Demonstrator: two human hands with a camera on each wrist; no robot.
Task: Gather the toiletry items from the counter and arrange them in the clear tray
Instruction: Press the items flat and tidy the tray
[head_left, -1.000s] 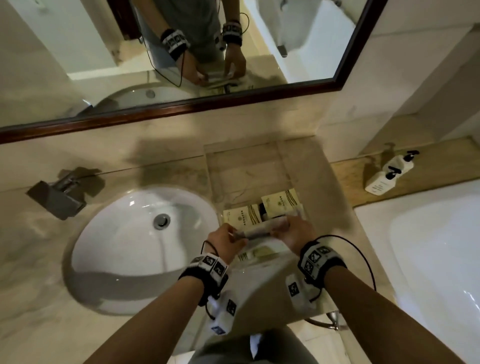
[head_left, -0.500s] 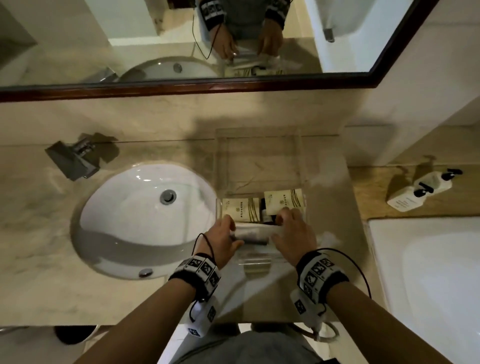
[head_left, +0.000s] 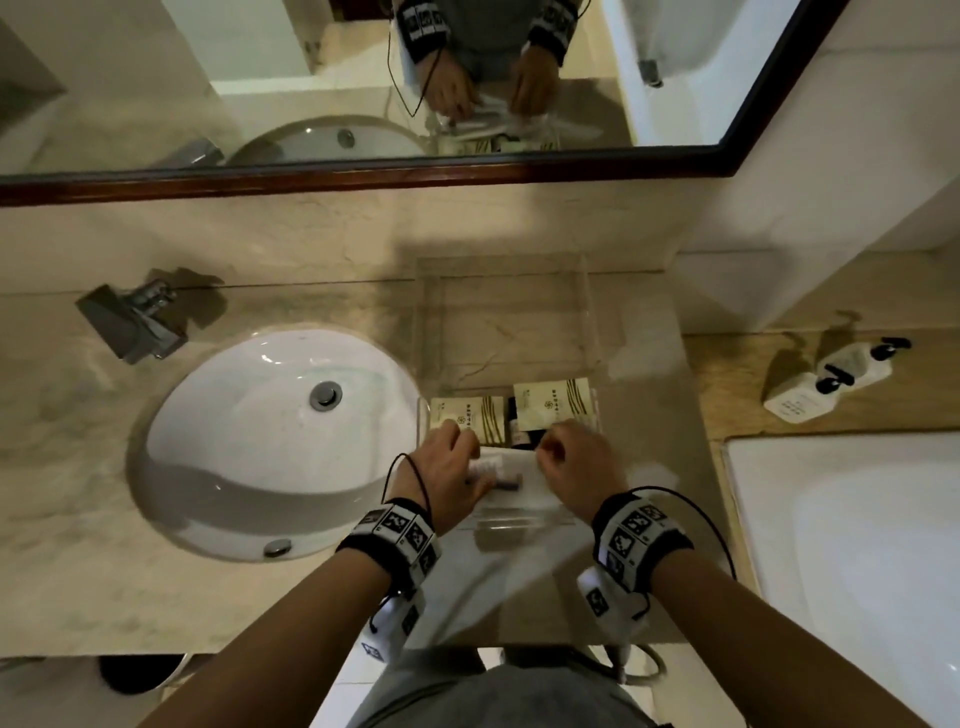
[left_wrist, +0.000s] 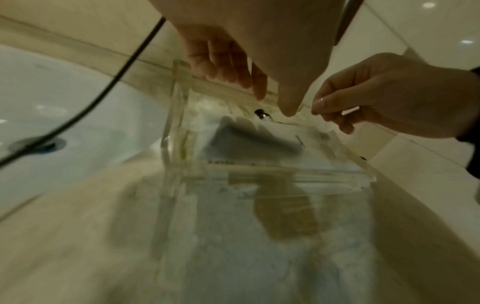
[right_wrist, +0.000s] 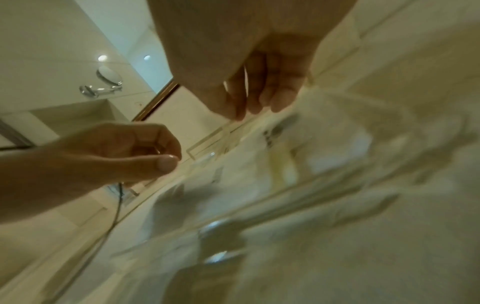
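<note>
Both hands hang over the near end of the clear tray (head_left: 592, 312), which lies on the marble tabletop (head_left: 260, 597) along its right part, just beside the sink (head_left: 249, 431). The left hand (head_left: 449, 470) has a loose grip: its fingers (left_wrist: 228, 67) point down, lightly bent and apart, the tips just above the tray's contents, and the wrist view shows nothing pinched between them. The right hand (head_left: 579, 465) has its fingers curled with thumb and forefinger close together; in the left wrist view the tips (left_wrist: 320, 102) meet or nearly meet, and I cannot tell whether they pinch the clear wrapping below or hold nothing.

In the tray's near end lie two cream sachets (head_left: 553, 408) with gold stripes, side by side toward the far side of the hands, a small dark-capped bottle (head_left: 519, 431) between them, and a white packet with a dark tube (head_left: 506, 475) under the hands. The far half of the tray shows bare marble through its floor.

A wood-framed mirror (head_left: 467, 176) runs along the back wall above the tabletop. A chrome tap (head_left: 132, 322) stands at the sink's far left. To the right, a wooden ledge carries two white pump bottles (head_left: 826, 384) beside a white bathtub (head_left: 857, 561).
</note>
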